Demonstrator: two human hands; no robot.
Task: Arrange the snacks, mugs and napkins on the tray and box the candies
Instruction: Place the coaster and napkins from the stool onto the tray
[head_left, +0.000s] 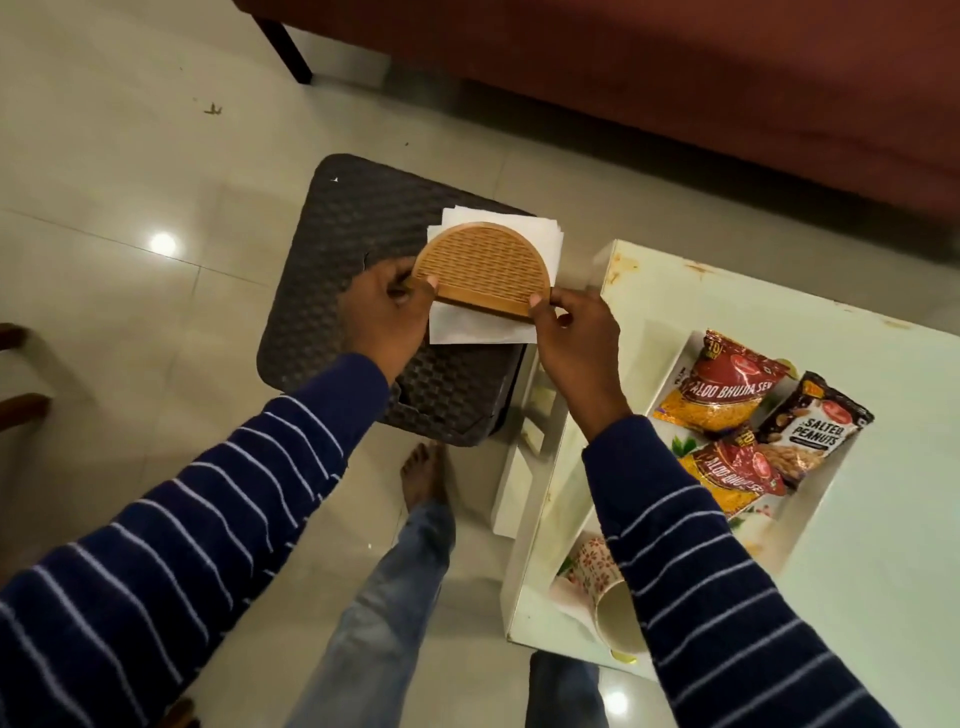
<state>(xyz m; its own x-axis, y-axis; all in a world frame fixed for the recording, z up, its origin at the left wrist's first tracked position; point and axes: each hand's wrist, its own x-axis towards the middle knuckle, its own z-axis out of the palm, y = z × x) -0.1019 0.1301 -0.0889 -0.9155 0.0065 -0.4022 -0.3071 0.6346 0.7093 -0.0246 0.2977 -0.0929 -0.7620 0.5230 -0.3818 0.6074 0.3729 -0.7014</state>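
Note:
A half-round wooden napkin holder (483, 265) with white napkins (470, 328) in it is held above a dark woven stool (332, 249). My left hand (387, 312) grips its left lower corner. My right hand (576, 338) pinches its right lower corner. To the right, a white tray (810, 514) lies on the pale table (883, 597). Two Aloo Bhujia packets (722, 384) (732, 478) and a Salted Peanuts packet (813, 431) lie in the tray. A floral mug (602, 582) lies on its side at the tray's near end, partly hidden by my right sleeve.
A dark red sofa (675, 78) fills the back right, with one dark leg (283, 47) on the tiled floor. My jeans-clad legs and a bare foot (423, 473) are below, between stool and table. Wooden furniture pieces (21, 405) show at the left edge.

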